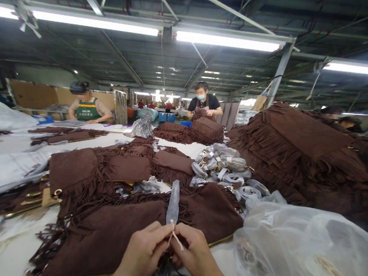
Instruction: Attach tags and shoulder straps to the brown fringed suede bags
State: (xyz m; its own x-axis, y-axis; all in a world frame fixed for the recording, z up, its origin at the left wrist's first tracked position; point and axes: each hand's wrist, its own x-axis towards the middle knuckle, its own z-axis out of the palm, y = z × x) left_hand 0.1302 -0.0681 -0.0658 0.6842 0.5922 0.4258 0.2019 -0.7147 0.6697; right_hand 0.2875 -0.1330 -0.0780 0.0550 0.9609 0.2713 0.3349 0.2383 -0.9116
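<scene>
My left hand (142,250) and my right hand (197,251) meet low in the middle of the head view, fingertips pinched together. Between them is a thin white string (177,240), its loose end sticking out past my right fingers. A narrow plastic-wrapped bundle (173,201), probably a strap, stands up from my fingertips, pinched in where the string crosses it. More of the wrapped bundle hangs below my hands, partly hidden. Under and behind them lie brown fringed suede bags (108,230) with gold-coloured zipper edges.
Plastic-wrapped coiled straps (222,163) are heaped behind the bags. A tall pile of brown fringed bags (313,136) rises at right, above a large clear plastic bag (297,242). Across the table, one person (88,107) wears a green apron and another (206,103) handles brown pieces.
</scene>
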